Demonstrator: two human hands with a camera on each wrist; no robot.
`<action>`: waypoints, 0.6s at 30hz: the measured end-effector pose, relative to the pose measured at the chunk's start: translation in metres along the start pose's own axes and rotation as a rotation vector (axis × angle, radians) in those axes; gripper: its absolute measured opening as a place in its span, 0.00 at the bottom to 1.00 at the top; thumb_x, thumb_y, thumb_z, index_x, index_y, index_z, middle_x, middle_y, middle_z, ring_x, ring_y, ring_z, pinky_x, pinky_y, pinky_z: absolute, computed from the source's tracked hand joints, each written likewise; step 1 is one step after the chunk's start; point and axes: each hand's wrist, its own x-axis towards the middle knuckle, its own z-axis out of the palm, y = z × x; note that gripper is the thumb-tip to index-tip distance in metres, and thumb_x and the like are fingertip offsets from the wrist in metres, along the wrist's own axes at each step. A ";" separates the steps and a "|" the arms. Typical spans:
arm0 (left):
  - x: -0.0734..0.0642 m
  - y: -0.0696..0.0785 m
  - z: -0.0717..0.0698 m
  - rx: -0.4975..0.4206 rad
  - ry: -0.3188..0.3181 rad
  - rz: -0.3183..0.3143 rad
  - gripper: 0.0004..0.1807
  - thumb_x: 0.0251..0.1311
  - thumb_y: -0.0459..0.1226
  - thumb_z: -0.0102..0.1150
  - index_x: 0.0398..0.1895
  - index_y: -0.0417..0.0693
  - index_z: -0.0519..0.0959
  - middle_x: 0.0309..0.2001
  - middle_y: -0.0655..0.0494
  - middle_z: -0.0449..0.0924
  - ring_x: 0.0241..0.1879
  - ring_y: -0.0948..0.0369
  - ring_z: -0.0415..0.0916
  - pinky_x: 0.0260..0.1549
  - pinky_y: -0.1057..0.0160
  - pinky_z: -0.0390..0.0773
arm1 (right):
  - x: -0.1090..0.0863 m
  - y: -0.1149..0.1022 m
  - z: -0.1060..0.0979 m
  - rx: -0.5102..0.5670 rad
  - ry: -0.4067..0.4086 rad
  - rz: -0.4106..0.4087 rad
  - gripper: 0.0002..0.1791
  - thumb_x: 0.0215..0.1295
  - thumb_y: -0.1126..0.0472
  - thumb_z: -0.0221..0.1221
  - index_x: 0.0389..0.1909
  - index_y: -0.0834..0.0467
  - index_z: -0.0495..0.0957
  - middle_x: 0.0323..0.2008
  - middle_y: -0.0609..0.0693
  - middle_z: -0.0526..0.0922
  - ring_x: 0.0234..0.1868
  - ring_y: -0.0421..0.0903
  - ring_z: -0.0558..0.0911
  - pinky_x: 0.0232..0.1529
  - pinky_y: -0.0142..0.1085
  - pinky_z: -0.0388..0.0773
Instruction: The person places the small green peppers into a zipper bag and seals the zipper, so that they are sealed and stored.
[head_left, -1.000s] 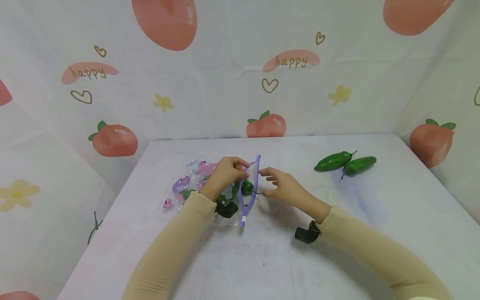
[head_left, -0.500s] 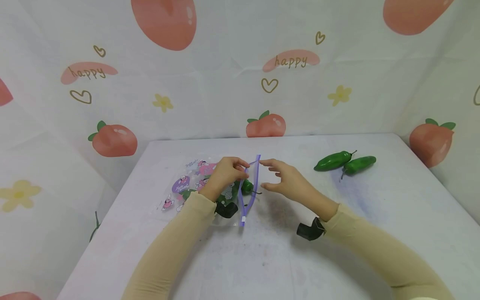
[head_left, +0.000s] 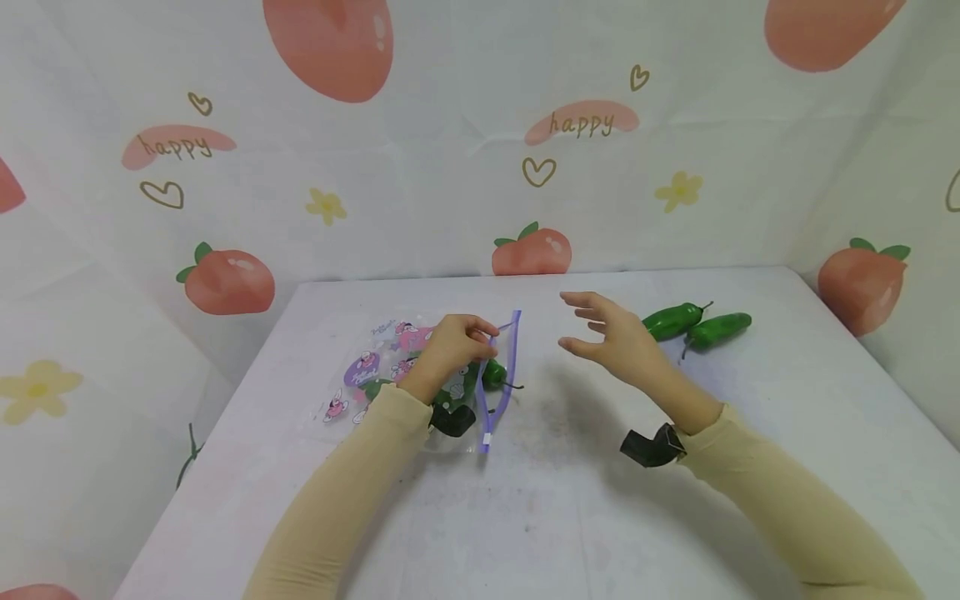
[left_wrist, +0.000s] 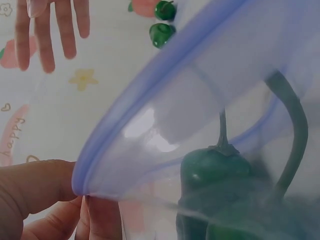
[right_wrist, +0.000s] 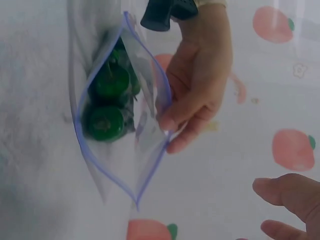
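Head view: left hand (head_left: 453,346) pinches clear, purple-rimmed plastic bag (head_left: 386,354) at the desk's (head_left: 525,517) ten o'clock; right hand (head_left: 613,335) spread; glossy, long green peppers (head_left: 716,331) at two o'clock, probably firm, slippery, suit mid-body grips.

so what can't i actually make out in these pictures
Head view: how many peppers the bag holds; the left hand and the bag's printed side cover part of its contents.
Head view: one end of a loose pepper, behind the right hand.
Left wrist view: the bagged peppers' lower ends, cut off by the bottom edge.
Right wrist view: most of the right hand, cut off by the right edge.
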 end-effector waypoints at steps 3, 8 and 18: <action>0.000 -0.001 0.000 -0.005 -0.004 0.006 0.17 0.52 0.30 0.66 0.48 0.40 0.82 0.32 0.52 0.77 0.29 0.60 0.72 0.29 0.67 0.73 | -0.002 0.004 -0.009 0.008 0.017 0.018 0.35 0.61 0.60 0.65 0.69 0.54 0.64 0.69 0.55 0.67 0.67 0.59 0.69 0.64 0.50 0.68; -0.001 -0.002 0.000 -0.005 -0.009 0.017 0.18 0.52 0.30 0.65 0.48 0.40 0.82 0.33 0.52 0.77 0.29 0.60 0.72 0.29 0.66 0.73 | -0.008 0.005 -0.025 0.017 0.026 0.060 0.36 0.63 0.58 0.64 0.71 0.55 0.61 0.69 0.57 0.65 0.67 0.62 0.67 0.65 0.53 0.66; 0.000 0.000 0.000 0.005 -0.008 0.004 0.18 0.53 0.31 0.66 0.49 0.40 0.81 0.31 0.52 0.77 0.29 0.60 0.73 0.29 0.68 0.74 | -0.017 0.020 -0.050 0.020 0.110 0.096 0.38 0.64 0.53 0.63 0.72 0.57 0.59 0.70 0.60 0.63 0.68 0.62 0.66 0.65 0.55 0.65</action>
